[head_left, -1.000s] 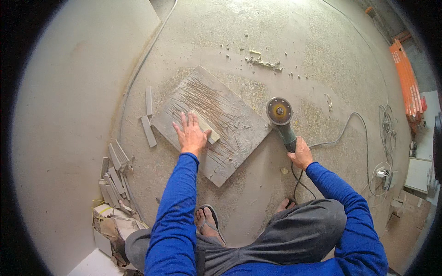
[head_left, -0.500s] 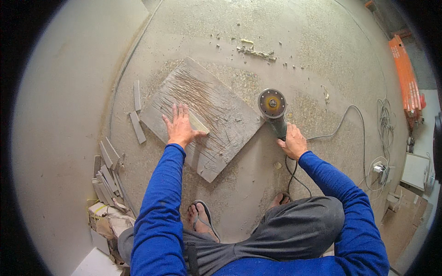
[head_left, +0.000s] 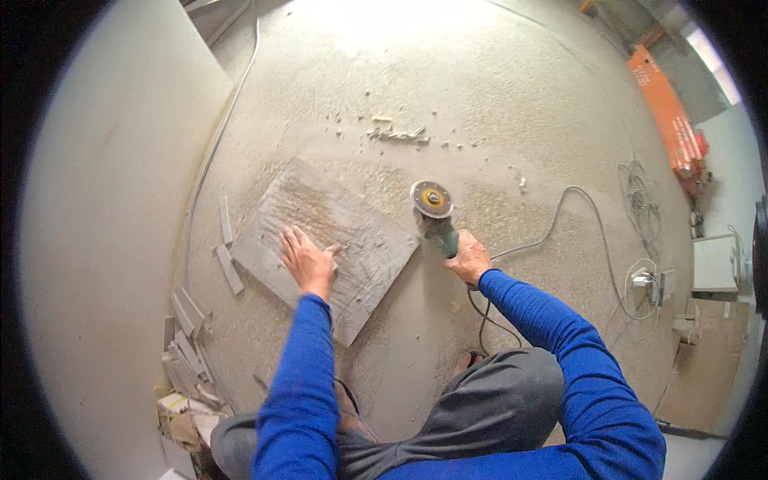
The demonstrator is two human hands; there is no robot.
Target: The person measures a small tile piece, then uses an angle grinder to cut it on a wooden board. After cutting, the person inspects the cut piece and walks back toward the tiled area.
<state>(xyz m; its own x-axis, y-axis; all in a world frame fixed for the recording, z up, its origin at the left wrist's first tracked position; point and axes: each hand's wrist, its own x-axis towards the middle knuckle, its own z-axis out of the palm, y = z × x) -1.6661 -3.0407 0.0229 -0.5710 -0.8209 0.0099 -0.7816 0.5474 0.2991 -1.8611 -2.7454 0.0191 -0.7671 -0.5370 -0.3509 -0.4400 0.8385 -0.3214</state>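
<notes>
On the floor before me lies a grey, scored rectangular slab (head_left: 372, 244), set cornerwise, with dark scratch lines over its face. My left hand (head_left: 308, 262) rests on the slab's left half, fingers stretched out and thumb spread to the right; whatever lies beneath the palm is hidden. Past the slab's right corner, my right hand (head_left: 470, 258) is wrapped round the body of an angle grinder (head_left: 442, 238). Its round cutting disc (head_left: 432, 198) points away from me, apart from the slab. Whether the disc is spinning I cannot tell.
Narrow cut strips (head_left: 229, 269) lie left of the slab, with a pile of strips (head_left: 186, 356) by the wall. Broken bits (head_left: 400, 132) are scattered beyond. A grey cable (head_left: 552, 228) runs right to a power strip (head_left: 644, 278). Orange boxes (head_left: 664, 112) and cardboard (head_left: 704, 352) stand right.
The view has tilted up, so the slab sits lower and further left. The grinder's disc has tilted. The pale strip seen beside my left hand is now out of sight.
</notes>
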